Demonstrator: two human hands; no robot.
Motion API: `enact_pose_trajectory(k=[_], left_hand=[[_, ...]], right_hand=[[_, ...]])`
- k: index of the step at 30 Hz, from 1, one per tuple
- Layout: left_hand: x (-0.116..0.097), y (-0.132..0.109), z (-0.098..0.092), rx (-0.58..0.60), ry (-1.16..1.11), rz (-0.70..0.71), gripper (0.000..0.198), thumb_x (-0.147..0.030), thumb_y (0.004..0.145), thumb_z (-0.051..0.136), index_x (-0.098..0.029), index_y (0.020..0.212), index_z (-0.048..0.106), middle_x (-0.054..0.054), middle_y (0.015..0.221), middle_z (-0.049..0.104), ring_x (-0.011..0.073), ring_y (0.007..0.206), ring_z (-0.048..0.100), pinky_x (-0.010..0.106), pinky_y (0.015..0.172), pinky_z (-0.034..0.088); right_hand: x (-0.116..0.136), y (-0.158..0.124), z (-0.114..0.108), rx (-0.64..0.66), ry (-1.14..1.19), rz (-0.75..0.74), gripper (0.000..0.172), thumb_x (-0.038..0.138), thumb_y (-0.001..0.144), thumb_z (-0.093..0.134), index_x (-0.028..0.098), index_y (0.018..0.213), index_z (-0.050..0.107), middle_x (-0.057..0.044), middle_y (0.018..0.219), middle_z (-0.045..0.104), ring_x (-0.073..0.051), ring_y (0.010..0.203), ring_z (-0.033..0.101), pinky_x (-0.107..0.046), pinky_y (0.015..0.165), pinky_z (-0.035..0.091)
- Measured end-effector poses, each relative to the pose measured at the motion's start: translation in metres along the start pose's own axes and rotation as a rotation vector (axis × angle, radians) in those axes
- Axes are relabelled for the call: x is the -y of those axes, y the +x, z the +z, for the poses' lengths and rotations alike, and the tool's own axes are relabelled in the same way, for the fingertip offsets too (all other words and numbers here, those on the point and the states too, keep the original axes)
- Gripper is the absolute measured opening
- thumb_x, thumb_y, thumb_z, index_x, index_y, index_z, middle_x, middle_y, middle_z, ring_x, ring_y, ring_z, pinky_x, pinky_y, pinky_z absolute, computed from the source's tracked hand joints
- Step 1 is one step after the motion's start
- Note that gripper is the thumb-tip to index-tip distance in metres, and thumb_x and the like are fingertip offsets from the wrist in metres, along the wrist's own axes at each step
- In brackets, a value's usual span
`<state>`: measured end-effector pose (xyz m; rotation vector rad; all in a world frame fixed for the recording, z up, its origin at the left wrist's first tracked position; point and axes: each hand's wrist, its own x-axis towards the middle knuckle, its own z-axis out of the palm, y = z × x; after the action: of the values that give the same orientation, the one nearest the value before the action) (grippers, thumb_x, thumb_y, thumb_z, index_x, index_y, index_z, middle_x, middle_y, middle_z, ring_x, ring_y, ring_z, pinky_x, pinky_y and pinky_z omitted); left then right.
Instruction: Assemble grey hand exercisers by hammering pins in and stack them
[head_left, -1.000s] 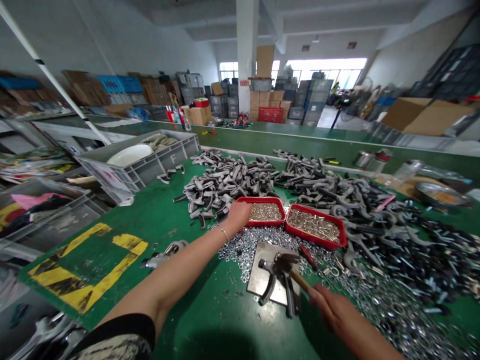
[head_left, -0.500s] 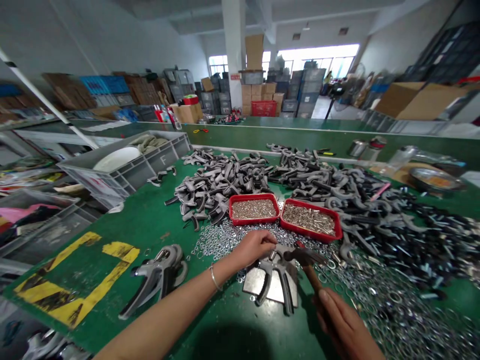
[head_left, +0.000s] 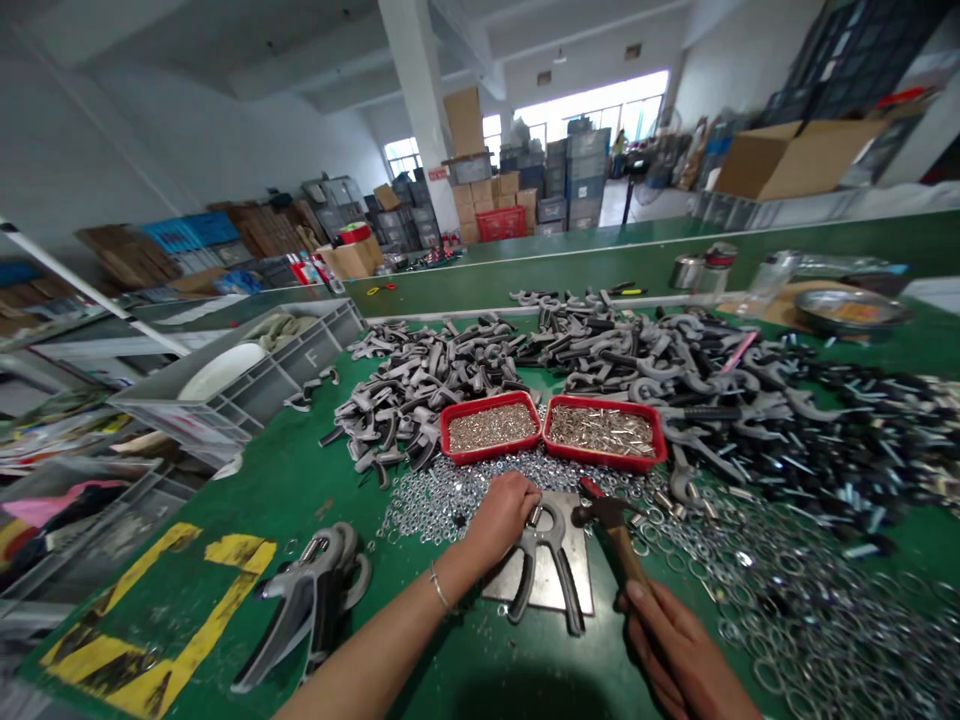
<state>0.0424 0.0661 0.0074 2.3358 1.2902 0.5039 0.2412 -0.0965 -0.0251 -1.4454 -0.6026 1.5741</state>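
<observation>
A grey hand gripper [head_left: 564, 565] with black-padded handles lies on a flat metal plate [head_left: 582, 535], its handles pointing toward me. My left hand [head_left: 504, 515] is closed at the upper left of it, fingertips by the small spring; any small part between them is hidden. My right hand [head_left: 671, 640] grips the wooden handle of a hammer [head_left: 621, 545]. The hammer's head is just right of the plate, apart from the hand gripper. To the left, assembled hand grippers [head_left: 319, 590] lie on the green table.
Beyond the plate stand two red trays, one of tiny metal parts [head_left: 491, 428], one of pins [head_left: 604, 432]. Loose nuts [head_left: 427, 500] and rings [head_left: 795, 610] are scattered around. Grey handle pieces [head_left: 450, 375] are heaped behind. A grey crate [head_left: 300, 350] stands left.
The view has tilted and shifted. The hammer's head has swung a little away from the hand gripper, and my left hand has drawn slightly off its top, uncovering more of the loop.
</observation>
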Motion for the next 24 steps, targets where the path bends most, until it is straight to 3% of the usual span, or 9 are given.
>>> enact_pose_trajectory(k=[11, 16, 20, 24], left_hand=[[0.004, -0.003, 0.008, -0.007, 0.114, 0.056, 0.019, -0.021, 0.099, 0.048, -0.015, 0.088, 0.064, 0.004, 0.087, 0.061, 0.0187, 0.087, 0.058, 0.033, 0.085, 0.046], [0.008, -0.009, 0.013, 0.018, 0.351, 0.271, 0.017, -0.016, 0.099, 0.046, -0.013, 0.097, 0.062, 0.009, 0.097, 0.06, 0.0241, 0.095, 0.053, 0.042, 0.092, 0.043], [0.007, -0.008, 0.014, 0.032, 0.439, 0.351, 0.014, -0.015, 0.098, 0.046, -0.013, 0.097, 0.06, 0.009, 0.096, 0.06, 0.0238, 0.094, 0.054, 0.041, 0.091, 0.044], [0.005, -0.02, 0.004, -0.102, 0.309, 0.192, 0.019, -0.025, 0.099, 0.048, -0.014, 0.113, 0.055, 0.01, 0.109, 0.06, 0.0245, 0.104, 0.054, 0.042, 0.093, 0.044]], right_hand=[[0.005, -0.003, 0.003, 0.014, -0.074, -0.047, 0.05, 0.072, 0.082, 0.054, 0.022, 0.085, 0.05, 0.011, 0.046, 0.044, -0.001, 0.028, 0.02, -0.014, 0.028, 0.013], [0.01, -0.008, 0.005, 0.001, -0.157, -0.06, 0.05, 0.072, 0.083, 0.052, 0.022, 0.086, 0.049, 0.011, 0.047, 0.044, -0.004, 0.029, 0.024, -0.016, 0.03, 0.014], [0.029, -0.008, -0.002, 0.0, -0.361, -0.148, 0.043, 0.066, 0.089, 0.049, 0.023, 0.09, 0.054, 0.006, 0.06, 0.053, -0.009, 0.046, 0.046, -0.019, 0.04, 0.033], [0.07, -0.008, -0.008, 0.118, -0.715, -0.279, 0.041, 0.058, 0.095, 0.042, 0.023, 0.084, 0.059, 0.002, 0.063, 0.056, -0.016, 0.061, 0.055, -0.026, 0.058, 0.045]])
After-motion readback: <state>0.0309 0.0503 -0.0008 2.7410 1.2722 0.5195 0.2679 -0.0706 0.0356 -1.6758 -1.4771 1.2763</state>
